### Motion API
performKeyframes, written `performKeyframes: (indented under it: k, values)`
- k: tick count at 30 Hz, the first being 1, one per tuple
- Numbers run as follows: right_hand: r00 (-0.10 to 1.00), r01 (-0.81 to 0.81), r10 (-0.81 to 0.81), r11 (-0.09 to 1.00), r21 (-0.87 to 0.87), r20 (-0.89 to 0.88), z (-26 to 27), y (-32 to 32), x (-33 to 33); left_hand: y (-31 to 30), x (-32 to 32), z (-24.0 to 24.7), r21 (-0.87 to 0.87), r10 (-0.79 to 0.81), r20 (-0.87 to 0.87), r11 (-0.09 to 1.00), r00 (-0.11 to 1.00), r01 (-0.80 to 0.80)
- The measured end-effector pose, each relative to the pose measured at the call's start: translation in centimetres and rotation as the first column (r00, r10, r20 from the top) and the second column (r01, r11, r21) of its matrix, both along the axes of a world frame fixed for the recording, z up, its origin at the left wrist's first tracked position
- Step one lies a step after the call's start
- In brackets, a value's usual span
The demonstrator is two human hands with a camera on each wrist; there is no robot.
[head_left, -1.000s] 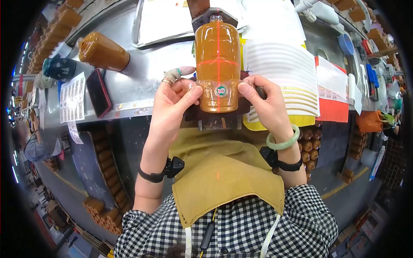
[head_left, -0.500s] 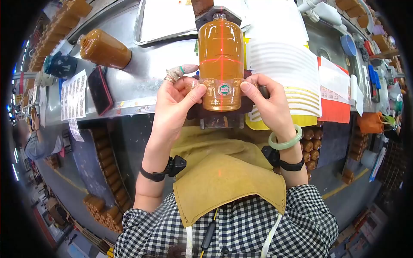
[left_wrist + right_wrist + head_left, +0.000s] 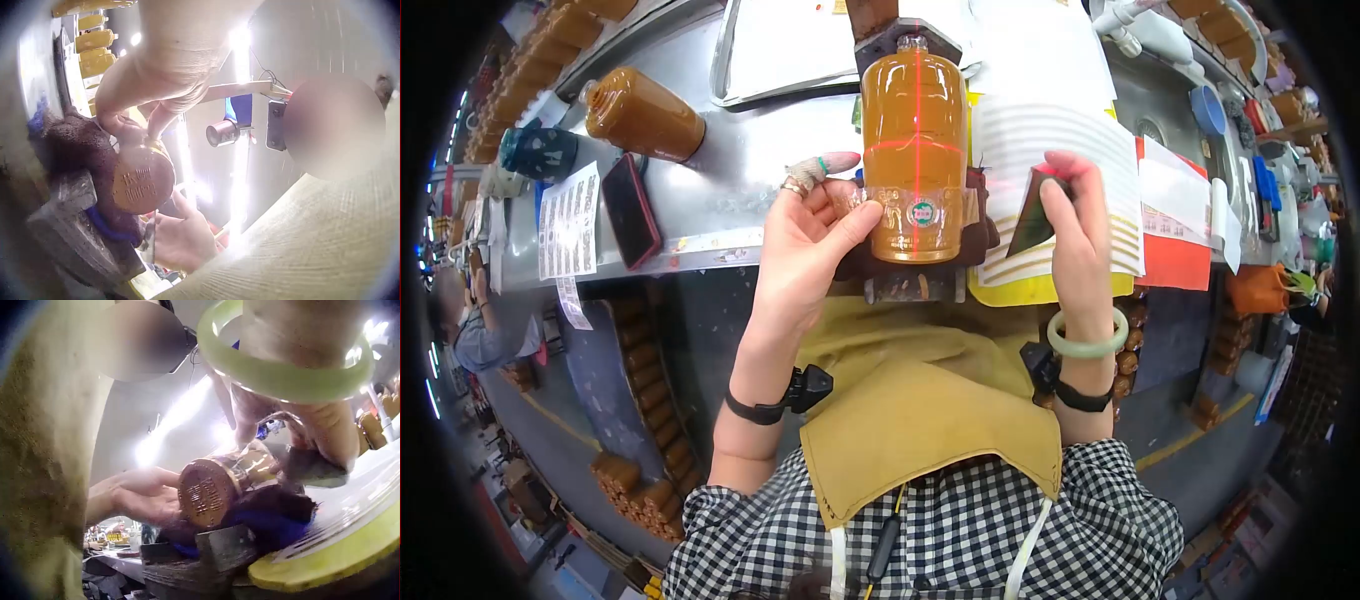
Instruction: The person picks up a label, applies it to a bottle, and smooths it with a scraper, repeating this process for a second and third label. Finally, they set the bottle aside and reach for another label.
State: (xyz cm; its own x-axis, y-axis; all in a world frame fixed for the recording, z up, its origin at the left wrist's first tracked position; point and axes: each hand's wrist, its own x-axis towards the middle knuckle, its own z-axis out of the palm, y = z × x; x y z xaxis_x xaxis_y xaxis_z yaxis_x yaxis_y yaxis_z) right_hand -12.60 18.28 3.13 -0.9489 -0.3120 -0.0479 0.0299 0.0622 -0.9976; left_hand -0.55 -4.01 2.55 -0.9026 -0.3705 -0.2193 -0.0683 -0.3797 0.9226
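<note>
My right hand had left the film on the bottle and gripped a dark plate; my left hand, still pinching the film, seemingly steadied it alone.

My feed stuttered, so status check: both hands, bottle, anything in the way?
Left hand pinching clear film at side of bottle. Right hand apart, holding dark flat piece. Bottle lying on its side, red light lines across it. No obstruction seen.
</note>
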Motion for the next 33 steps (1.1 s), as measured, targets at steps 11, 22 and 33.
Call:
performKeyframes:
  k: [11,22,33]
  values:
    - [0.948,0.042,0.081,0.927,0.373,-0.307,2.8,-2.2,1.9,-0.1,0.0,0.0,-0.037,-0.003,0.047,0.999,0.999,0.005]
    - [0.793,-0.169,0.362,0.903,0.395,-0.489,1.7,-1.3,2.6,0.5,1.8,-4.7,-0.725,0.172,-0.348,0.574,0.922,-0.38]
    - [0.839,-0.167,0.281,0.948,0.27,-0.467,-0.1,-3.1,2.4,3.6,2.3,-3.0,-0.987,-0.137,0.023,0.152,0.99,0.044]
